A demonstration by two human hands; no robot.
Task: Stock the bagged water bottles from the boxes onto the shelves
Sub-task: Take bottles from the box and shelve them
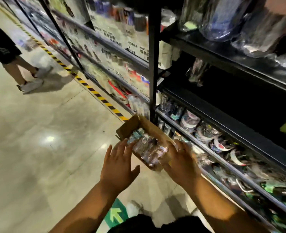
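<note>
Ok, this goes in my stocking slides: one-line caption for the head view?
Left hand and right hand reach for an open box of bagged bottles beside the shelves.

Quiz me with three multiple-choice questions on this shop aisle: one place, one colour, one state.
1. Where is the cardboard box? A) on the top shelf B) on the floor by the shelf post C) on a cart
2. What colours is the floor tape? A) red, white B) yellow, black C) blue, green
3. How is the left hand? A) open, fingers spread B) a fist C) gripping a bottle
Answers: B, it sits at the post's foot; B, the stripes show both; A, its straight fingers hold nothing.
</note>
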